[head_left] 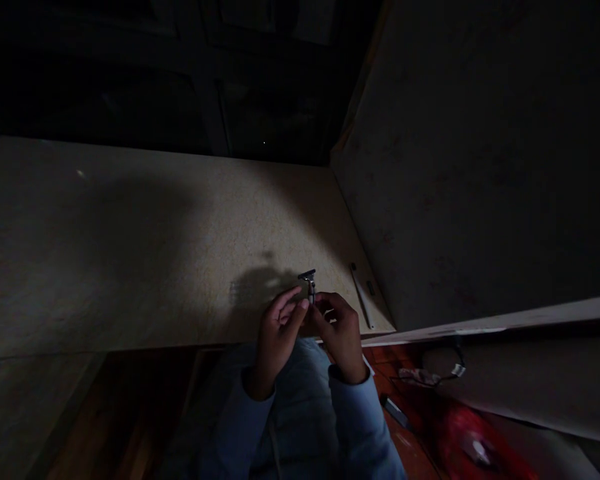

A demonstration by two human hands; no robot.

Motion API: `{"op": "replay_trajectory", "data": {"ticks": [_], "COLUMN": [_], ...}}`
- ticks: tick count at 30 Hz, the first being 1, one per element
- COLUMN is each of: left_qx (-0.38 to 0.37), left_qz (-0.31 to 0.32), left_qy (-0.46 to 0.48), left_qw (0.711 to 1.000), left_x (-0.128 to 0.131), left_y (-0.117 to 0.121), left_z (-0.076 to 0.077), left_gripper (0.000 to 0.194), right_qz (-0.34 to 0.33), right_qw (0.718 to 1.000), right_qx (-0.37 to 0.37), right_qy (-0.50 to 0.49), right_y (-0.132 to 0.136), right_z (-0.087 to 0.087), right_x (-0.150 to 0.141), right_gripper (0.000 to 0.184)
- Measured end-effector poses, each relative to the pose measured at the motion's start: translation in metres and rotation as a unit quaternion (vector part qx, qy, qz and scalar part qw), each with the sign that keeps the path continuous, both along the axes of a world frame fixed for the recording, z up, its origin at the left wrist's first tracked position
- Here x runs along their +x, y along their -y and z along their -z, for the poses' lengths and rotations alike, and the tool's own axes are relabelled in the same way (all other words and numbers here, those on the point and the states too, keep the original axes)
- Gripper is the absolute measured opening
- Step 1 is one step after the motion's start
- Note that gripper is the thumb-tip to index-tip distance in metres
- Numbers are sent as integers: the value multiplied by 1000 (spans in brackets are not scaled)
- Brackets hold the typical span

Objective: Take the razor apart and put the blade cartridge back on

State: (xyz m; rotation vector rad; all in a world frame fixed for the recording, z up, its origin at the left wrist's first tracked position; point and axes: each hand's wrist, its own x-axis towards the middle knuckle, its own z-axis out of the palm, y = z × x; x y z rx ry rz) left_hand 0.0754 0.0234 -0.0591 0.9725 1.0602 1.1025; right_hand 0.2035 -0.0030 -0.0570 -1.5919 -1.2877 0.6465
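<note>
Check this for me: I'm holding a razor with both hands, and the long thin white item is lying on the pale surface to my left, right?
The side is wrong: the head view shows the long thin white item to your right. The razor is in your left hand and right hand.

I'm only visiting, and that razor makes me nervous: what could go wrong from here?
The razor has its head close to the fingers of the left hand and right hand, so a slip might nick one. Both hands are by the near edge of the ledge; a dropped razor could fall off. Dim light may hide small details.
</note>
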Motion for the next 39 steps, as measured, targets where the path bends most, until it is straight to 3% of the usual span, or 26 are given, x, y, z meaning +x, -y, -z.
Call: {"op": "replay_trajectory", "data": {"ticks": [4,9,14,20,23,25,27,29,31,34,39], "left_qx": [21,28,34,83,148,221,273,287,276,273,292], "left_qz": [5,16,17,-43,-104,-143,-136,-108,-74,-40,-26], "left_qy": [-51,-65,-62,-105,-209,-311,-401,-459,-495,-503,-481], "left_qw": [998,997,997,990,961,913,864,834,820,819,826], "left_x": [-6,-15,-24,-49,-72,-89,-105,-118,-126,-130,-128], "left_y": [-5,-11,-15,-24,-31,-37,-42,-47,-50,-54,-55], "left_z": [9,17,18,13,11,13,20,31,44,60,65], "left_gripper": [47,40,37,35,33,34,44,59,71,67,60], "right_qz": [85,75,91,93,87,82,90,99,91,37,-33], "right_qw": [995,969,938,929,927,927,932,943,957,975,985], "right_qx": [-29,-143,-203,-205,-201,-194,-179,-146,-102,-53,-20], "right_qy": [47,188,266,294,304,311,304,282,255,212,168], "right_y": [-9,-22,-30,-34,-34,-31,-26,-20,-15,-10,-6], "right_z": [11,12,10,10,10,9,8,6,3,-1,2], "right_x": [32,65,72,77,79,80,80,76,69,52,19], "right_gripper": [29,21,19,21,21,21,21,24,28,31,28]}}
